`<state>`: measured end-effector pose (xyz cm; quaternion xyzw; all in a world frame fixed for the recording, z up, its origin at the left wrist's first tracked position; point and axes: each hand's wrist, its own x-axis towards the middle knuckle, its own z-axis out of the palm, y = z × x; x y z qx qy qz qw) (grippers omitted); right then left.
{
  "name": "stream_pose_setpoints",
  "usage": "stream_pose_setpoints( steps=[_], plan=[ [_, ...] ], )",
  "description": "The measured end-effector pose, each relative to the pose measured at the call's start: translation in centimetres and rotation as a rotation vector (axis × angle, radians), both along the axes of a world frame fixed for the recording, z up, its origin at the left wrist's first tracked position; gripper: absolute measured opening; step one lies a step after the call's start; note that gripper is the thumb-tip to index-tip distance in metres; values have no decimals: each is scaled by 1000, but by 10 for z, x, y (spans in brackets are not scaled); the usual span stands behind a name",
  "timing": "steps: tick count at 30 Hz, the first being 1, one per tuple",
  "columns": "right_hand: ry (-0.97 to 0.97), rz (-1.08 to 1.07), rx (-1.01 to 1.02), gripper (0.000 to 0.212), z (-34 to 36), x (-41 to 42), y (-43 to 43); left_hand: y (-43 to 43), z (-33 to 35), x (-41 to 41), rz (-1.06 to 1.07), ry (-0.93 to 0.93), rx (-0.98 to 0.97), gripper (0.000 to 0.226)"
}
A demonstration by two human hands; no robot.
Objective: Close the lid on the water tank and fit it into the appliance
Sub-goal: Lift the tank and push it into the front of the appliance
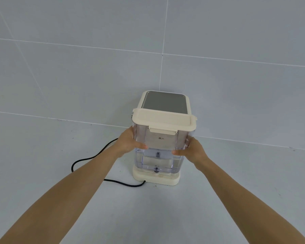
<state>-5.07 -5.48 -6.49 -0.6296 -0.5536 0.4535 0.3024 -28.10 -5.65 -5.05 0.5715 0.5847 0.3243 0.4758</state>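
Observation:
A clear plastic water tank (161,143) stands upright against the back of a cream appliance (164,101) with a grey metal top. The tank's cream lid (163,120) lies flat on it with its front clip down. The tank's bottom rests on or just above the appliance's cream base (157,178); I cannot tell which. My left hand (128,141) grips the tank's left side with the thumb on the front. My right hand (192,152) grips its right side the same way. Water fills the lower part of the tank.
A black power cord (88,159) loops on the grey floor to the left of the appliance and runs into its base. The appliance stands close to a grey tiled wall (236,85) behind it.

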Motion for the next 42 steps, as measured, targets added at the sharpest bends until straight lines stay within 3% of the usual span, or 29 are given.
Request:
stream_pose_setpoints(
  steps=[16,23,42],
  plan=[
    [-23,-6,-18,76,-14,0,0,2,-19,-2,19,45,-3,85],
    [-29,-7,-30,76,-15,-1,-2,-2,-16,1,-7,51,-12,72],
    [-48,-6,-24,72,-12,-5,-11,-11,-11,5,-17,72,-36,83]
  ],
)
